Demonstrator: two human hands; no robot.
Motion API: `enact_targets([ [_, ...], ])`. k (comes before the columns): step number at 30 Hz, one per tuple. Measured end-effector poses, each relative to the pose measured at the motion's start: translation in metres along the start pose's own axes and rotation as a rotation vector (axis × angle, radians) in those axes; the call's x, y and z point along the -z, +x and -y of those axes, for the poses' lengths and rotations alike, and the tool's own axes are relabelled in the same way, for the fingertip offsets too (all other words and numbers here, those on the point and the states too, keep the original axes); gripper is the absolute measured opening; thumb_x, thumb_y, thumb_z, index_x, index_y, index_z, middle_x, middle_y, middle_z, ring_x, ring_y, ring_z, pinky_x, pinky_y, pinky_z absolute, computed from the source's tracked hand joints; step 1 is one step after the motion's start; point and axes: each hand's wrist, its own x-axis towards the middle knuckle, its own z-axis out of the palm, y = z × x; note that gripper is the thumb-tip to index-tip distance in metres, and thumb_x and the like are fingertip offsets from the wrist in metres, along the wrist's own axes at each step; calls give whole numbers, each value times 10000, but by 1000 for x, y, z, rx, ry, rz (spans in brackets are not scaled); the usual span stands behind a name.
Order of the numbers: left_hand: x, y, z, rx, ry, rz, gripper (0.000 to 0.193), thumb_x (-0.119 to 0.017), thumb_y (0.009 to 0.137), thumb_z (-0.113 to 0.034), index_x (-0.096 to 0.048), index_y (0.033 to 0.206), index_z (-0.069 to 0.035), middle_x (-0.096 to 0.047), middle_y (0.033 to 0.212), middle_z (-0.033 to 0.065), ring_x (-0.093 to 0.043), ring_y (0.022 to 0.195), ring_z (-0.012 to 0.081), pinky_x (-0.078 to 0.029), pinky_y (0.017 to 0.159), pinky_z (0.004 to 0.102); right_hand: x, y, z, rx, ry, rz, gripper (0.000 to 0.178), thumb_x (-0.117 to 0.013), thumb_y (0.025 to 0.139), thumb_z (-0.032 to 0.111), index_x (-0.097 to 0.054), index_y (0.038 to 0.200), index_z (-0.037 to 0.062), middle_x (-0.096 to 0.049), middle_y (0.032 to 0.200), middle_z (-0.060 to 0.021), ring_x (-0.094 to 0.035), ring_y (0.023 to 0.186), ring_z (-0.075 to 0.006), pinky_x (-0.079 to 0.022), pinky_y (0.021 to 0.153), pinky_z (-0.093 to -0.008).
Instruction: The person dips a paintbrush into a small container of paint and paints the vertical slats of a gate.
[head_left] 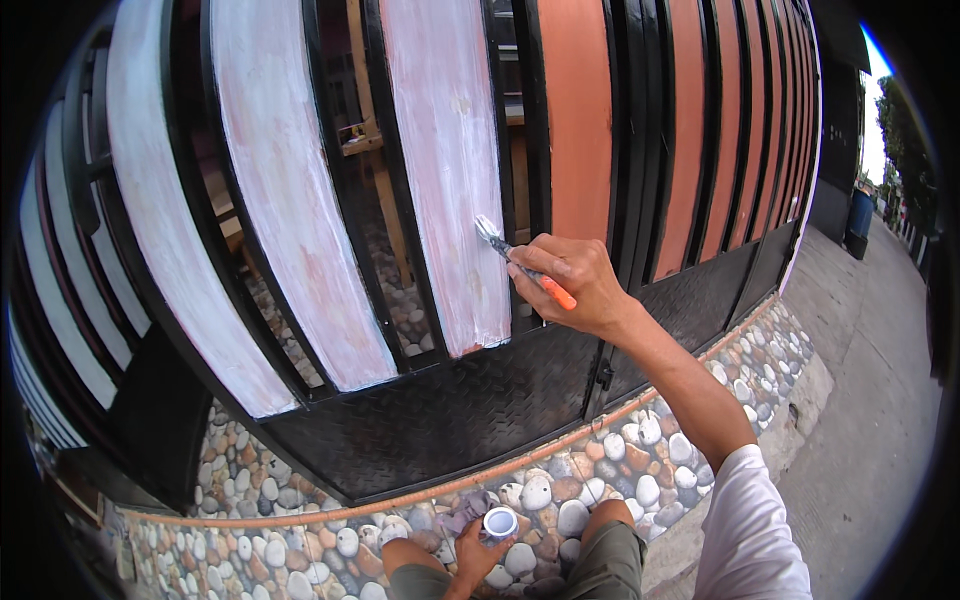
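My right hand (578, 283) grips a paintbrush (515, 262) with an orange-tipped handle. Its white-coated bristles touch the right part of a slat (445, 150) that is streaked with white paint, pinkish tones showing through. At the slat's bottom end a small reddish patch is visible. Low in the view, between my knees, my left hand (478, 555) is wrapped round a small cup (500, 522) with pale white paint inside. A greyish-mauve rag (467, 508) lies on the pebbles beside the cup.
Slats to the left (285, 190) are whitish; those to the right (578, 120) are orange. Black bars and a black metal lower panel (430, 430) frame them. A latch (604, 374) sits on the gate. Pebbled paving (650, 490) meets a concrete road (865, 400); a blue barrel (860, 215) stands farther off.
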Motion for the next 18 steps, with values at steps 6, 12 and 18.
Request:
enact_targets([
  [6,0,-3,4,-47,-6,-23,583,-920,672,-321,-692,1115,-18,-734,985,154,-716,874,296,-566,781,388,10,40,-12,-92,257,-424,128,-772,836,114,-722,904,18,-731,781,-115,-709,630,-228,-549,569,-300],
  [12,1,-10,0,0,-3,4,558,-916,678,-312,-694,1106,-30,-735,991,142,-713,881,299,-561,791,387,-8,42,-13,-120,186,-445,135,-761,855,110,-723,938,10,-740,846,-120,-719,679,-230,-558,597,-298],
  [18,1,-14,0,-6,-19,9,551,-918,677,-306,-697,1102,-33,-733,994,147,-715,903,310,-560,807,398,-33,-42,18,-238,161,-263,131,-766,834,100,-703,915,19,-707,799,-104,-685,620,-254,-534,545,-340],
])
